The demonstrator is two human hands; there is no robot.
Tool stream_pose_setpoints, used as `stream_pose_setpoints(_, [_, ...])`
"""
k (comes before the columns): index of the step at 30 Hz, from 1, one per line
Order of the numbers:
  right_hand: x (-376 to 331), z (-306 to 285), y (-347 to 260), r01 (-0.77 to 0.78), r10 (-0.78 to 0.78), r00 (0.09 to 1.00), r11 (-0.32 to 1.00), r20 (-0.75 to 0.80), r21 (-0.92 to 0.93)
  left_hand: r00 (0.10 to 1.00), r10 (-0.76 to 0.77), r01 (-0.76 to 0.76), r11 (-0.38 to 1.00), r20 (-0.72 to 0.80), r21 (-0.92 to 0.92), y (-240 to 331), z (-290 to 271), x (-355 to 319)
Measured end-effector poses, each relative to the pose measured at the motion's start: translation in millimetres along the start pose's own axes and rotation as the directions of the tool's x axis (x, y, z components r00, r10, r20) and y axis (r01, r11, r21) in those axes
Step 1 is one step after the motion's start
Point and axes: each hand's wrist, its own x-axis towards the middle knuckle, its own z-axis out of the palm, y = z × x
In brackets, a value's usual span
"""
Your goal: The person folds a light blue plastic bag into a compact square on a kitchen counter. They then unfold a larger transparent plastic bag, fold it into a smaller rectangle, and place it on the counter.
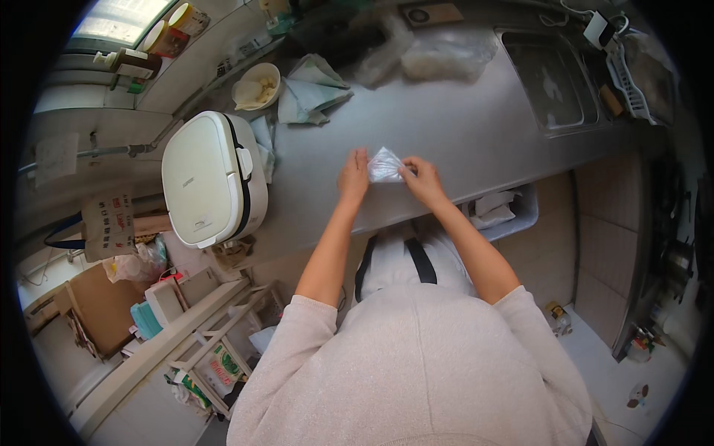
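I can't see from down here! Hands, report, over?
Left hand and right hand both pinching small clear plastic bag. Bag over steel counter. Nothing between them.

On the counter (461,126), near its front edge, a small clear plastic bag (385,165) sits between the left hand (354,177) at its 9 o'clock and the right hand (421,178) at its 3 o'clock, both touching it. From the bag, a rice cooker (212,178) stands at 9 o'clock, well apart, at the counter's left end. A bowl (256,85) lies at 10 o'clock, with folded cloths (311,91) just beside it, at the bowl's 3 o'clock. Crumpled plastic wrap (446,56) rests at 1 o'clock, toward the back. The sink (550,78) is set into the counter at 2 o'clock, and a dish rack (632,70) lies at the sink's 3 o'clock.
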Motion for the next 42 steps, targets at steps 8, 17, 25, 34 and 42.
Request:
stream_pose_setpoints(8, [4,0,29,0.351,-0.469,0.883,0.668,-0.005,-0.656,0.746,0.629,-0.651,0.621,0.219,0.436,-16,2,-38])
stream_pose_setpoints(17, [6,-17,40,0.652,-0.452,0.741,0.305,0.497,-0.694,0.687,0.550,-0.726,0.515,0.474,0.455,-22,20,-15])
stream_pose_setpoints(25, [10,-19,43,0.667,-0.428,0.735,0.320,0.526,-0.672,0.688,0.536,-0.725,0.539,0.488,0.429,-28,20,-10])
stream_pose_setpoints(34, [18,-24,30,0.633,-0.471,0.773,0.545,0.424,-0.549,0.743,0.524,-0.661,0.671,0.417,0.334,-33,7,-10])
stream_pose_setpoints(42, [34,2,24,0.695,-0.518,0.698,0.327,0.494,-0.640,0.772,0.528,-0.635,0.654,0.353,0.411,-37,16,-44])
